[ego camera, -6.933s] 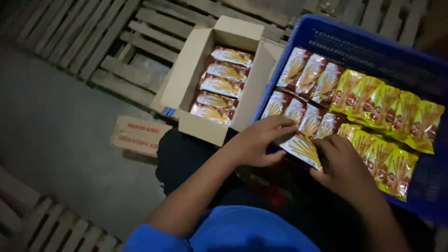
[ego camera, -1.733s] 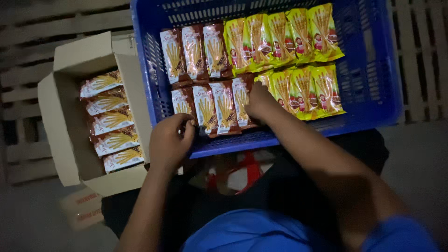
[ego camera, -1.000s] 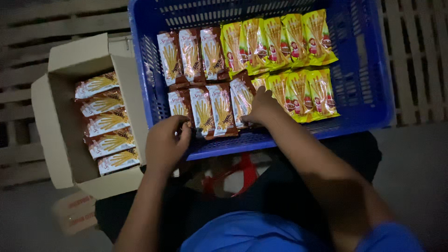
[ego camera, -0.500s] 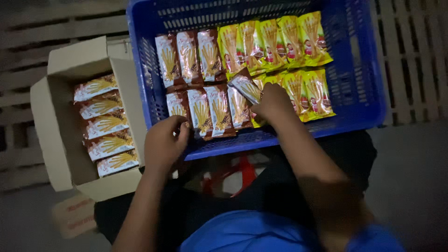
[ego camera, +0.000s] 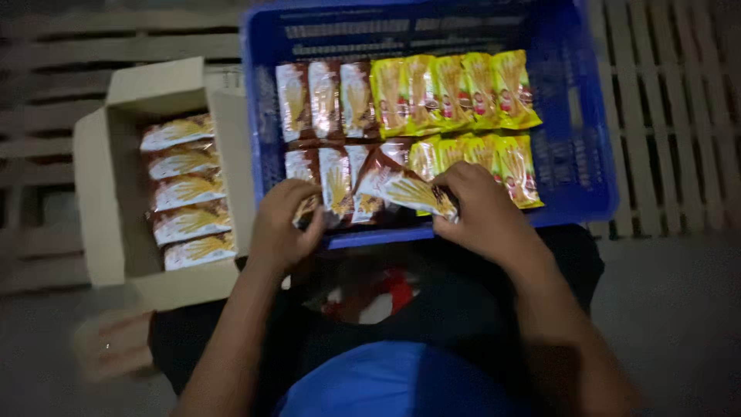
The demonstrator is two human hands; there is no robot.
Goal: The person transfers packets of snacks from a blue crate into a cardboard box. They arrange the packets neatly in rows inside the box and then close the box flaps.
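Brown snack packet (ego camera: 405, 188) lies tilted across the near row, pinched at one end by the right hand (ego camera: 482, 212). The left hand (ego camera: 282, 228) curls closed on another packet's (ego camera: 306, 210) bottom edge. Beyond both sits the blue crate (ego camera: 590, 147); left, a cardboard box (ego camera: 96, 201). A loose pinch could drop it crooked, upsetting neighbouring rows.

crate (ego camera: 594, 154) far rim — cut off at top | packets (ego camera: 332, 181) under left hand (ego camera: 282, 228) — hidden

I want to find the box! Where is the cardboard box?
In the head view, the open cardboard box sits on the left, right beside the blue crate, near the left hand. Brown snack packets lie stacked inside it.
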